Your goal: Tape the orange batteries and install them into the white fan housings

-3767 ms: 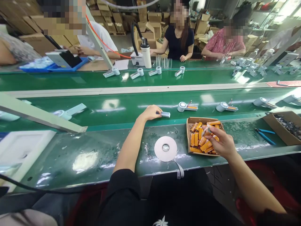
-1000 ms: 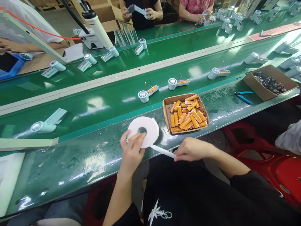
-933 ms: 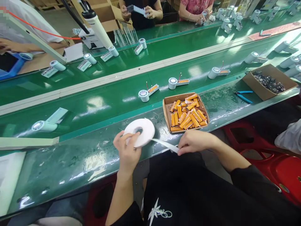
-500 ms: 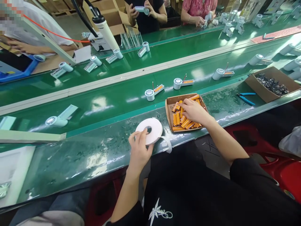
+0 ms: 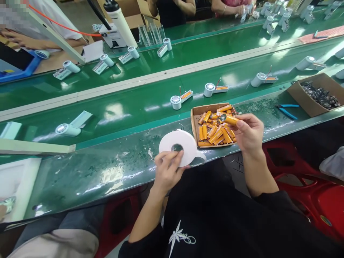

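My left hand [image 5: 168,170] grips a white roll of tape [image 5: 188,145] by its rim and centre hole, tilted up at the bench edge. A loose tape end [image 5: 201,156] curls off its right side. Between the thumb and fingers of my right hand [image 5: 249,132] is an orange cylindrical battery [image 5: 230,119], raised over the right side of a cardboard box [image 5: 195,125]. Inside that box lie several more orange batteries [image 5: 215,134] in a loose pile.
Several pale blue fan-like housings [image 5: 176,102] lie on the green conveyor [image 5: 129,118]. Blue-handled cutters [image 5: 287,110] and a box of small dark parts [image 5: 303,98] are at the right. A white tray [image 5: 24,182] sits at the left. Co-workers' hands [image 5: 243,10] show across the line.
My right hand has come up out of the box with one battery and moved right. My left hand has lifted and tilted the tape roll, shifting it slightly right.
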A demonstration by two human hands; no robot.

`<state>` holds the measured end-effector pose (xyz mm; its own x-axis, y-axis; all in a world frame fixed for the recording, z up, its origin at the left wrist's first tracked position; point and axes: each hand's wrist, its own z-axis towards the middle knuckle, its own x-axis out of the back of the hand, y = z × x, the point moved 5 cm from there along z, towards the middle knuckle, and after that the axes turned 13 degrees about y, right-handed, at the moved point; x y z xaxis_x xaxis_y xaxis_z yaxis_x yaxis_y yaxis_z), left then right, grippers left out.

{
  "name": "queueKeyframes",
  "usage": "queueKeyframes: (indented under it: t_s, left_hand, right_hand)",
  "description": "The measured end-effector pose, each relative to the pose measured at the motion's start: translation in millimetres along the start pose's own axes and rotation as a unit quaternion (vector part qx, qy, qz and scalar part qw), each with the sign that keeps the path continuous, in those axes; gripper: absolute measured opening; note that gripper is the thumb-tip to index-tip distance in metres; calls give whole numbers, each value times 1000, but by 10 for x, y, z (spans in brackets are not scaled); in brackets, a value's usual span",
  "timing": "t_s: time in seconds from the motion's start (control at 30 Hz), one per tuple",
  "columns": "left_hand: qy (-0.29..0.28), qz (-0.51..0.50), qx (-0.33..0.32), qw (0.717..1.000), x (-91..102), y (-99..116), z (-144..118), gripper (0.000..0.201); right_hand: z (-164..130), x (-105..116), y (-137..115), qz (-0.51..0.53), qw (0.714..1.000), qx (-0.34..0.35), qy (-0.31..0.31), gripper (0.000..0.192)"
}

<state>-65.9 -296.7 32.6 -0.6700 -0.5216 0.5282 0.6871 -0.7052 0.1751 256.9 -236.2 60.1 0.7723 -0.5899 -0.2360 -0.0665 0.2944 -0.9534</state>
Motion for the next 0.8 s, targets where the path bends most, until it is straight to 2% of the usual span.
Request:
queueKeyframes:
  t_s: [0.07,0.23,0.33,0.43,0.57,0.63,0.73,0.8]
  left_hand:
    - [13,-8,-19,1000,-31,70,-6,59]
    - [4,-52,-61,997,-110,213,2,54]
    - [-7,-69,-84,994,-84,223,54,46]
    - [-47,-97,-96,990,-20,149,124,52]
    - [-148,-131,-124,973,34,29,211,50]
    - [-169,-135,-146,965,44,11,254,47]
    - [-172,-134,-163,962,19,53,294,44]
    - [-179,-131,-144,964,-27,94,298,46]
  right_hand:
    - [-206,-44,90,21,999,-45,13,56]
    - [-508,-153,161,-17,998,14,50,58]
    - [-606,-234,190,-5,999,-20,-44,51]
    - [-635,-248,224,-5,984,-90,-153,45]
    - [-504,-235,268,-43,938,-184,-291,55]
    - [-421,-242,276,-88,907,-201,-359,55]
    - [-318,-229,285,-162,880,-200,-399,51]
    - [-255,-201,279,-198,883,-179,-387,49]
